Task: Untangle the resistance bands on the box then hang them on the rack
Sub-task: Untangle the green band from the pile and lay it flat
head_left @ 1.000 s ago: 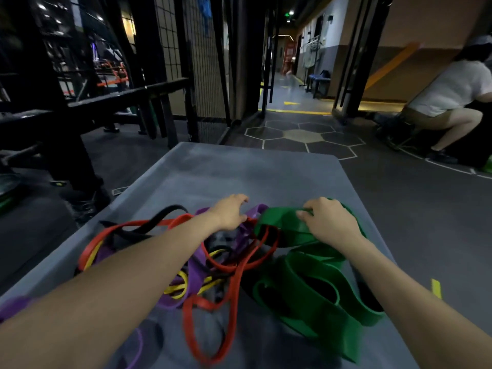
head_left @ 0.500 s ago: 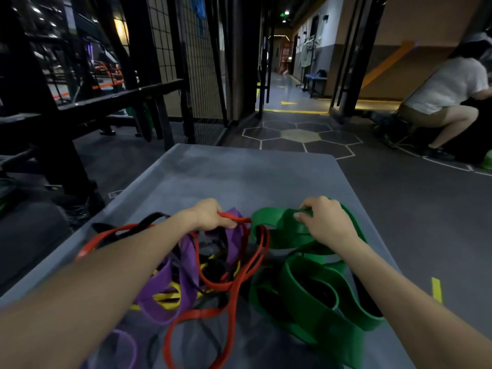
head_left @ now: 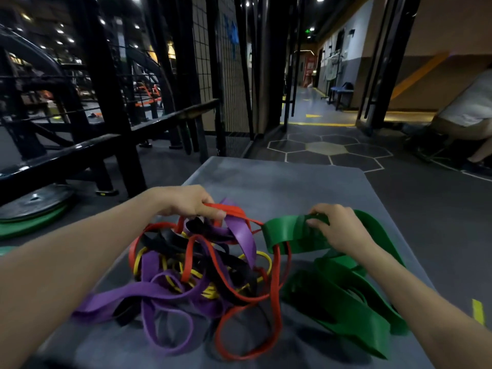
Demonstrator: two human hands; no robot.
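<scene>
Fingers [head_left: 213, 213] of the left hand [head_left: 186, 201] curl around a red band [head_left: 234, 209] at the far edge of the tangle, holding it raised above the heap. Fingers [head_left: 315, 222] of the right hand [head_left: 338, 227] curl over and pinch the folded end of a wide green band [head_left: 287, 233], also lifted. Between the two hands a thin red strand runs straight into the fold of the green band, so the coming move seems to turn on that crossing: the red strand lies left to right, and the right hand is the nearer one to it. Below the left hand, purple [head_left: 159, 291], black [head_left: 170, 241] and yellow bands [head_left: 202, 288] lie knotted together on the grey box [head_left: 292, 187]. More green loops [head_left: 346, 302] pile beneath the right forearm. A black rack frame [head_left: 111, 102] stands well apart, to the left.
</scene>
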